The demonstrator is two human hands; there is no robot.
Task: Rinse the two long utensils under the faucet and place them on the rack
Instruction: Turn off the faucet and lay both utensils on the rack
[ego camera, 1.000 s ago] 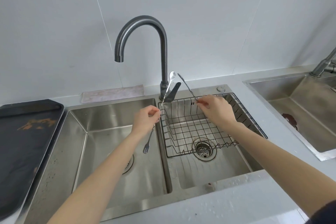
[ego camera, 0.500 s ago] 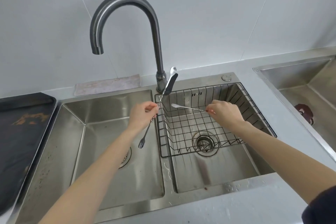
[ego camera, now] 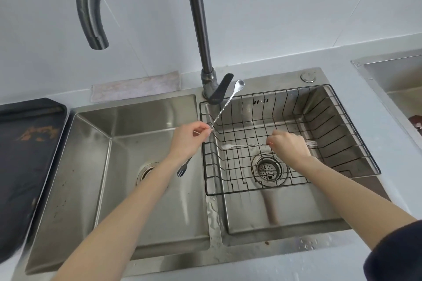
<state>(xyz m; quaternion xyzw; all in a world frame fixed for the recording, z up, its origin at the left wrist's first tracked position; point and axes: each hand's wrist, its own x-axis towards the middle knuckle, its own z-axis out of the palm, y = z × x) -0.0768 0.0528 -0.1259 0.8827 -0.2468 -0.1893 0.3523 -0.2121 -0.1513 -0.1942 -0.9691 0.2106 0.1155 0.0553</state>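
Two long thin steel utensils, each with a spoon at one end and a fork at the other. My left hand (ego camera: 188, 141) pinches the first utensil (ego camera: 225, 107) at its middle over the sink divider; its spoon end points up toward the faucet handle, its fork end hangs over the left basin. My right hand (ego camera: 288, 147) holds the second utensil (ego camera: 245, 145) lying flat and low over the black wire rack (ego camera: 356, 134) in the right basin, spoon end to the left, fork end past my hand. The dark faucet (ego camera: 198, 20) arches over the left basin; no water runs.
A double steel sink (ego camera: 118, 121) with a drain in each basin. A dark tray (ego camera: 25, 155) lies on the counter at the left. A cloth (ego camera: 134, 89) lies behind the left basin. Another sink (ego camera: 397, 80) sits at the far right.
My right hand has lowered its utensil from upright near the faucet to flat over the rack. My left hand has stayed at the divider. The camera has moved closer and looks further down.
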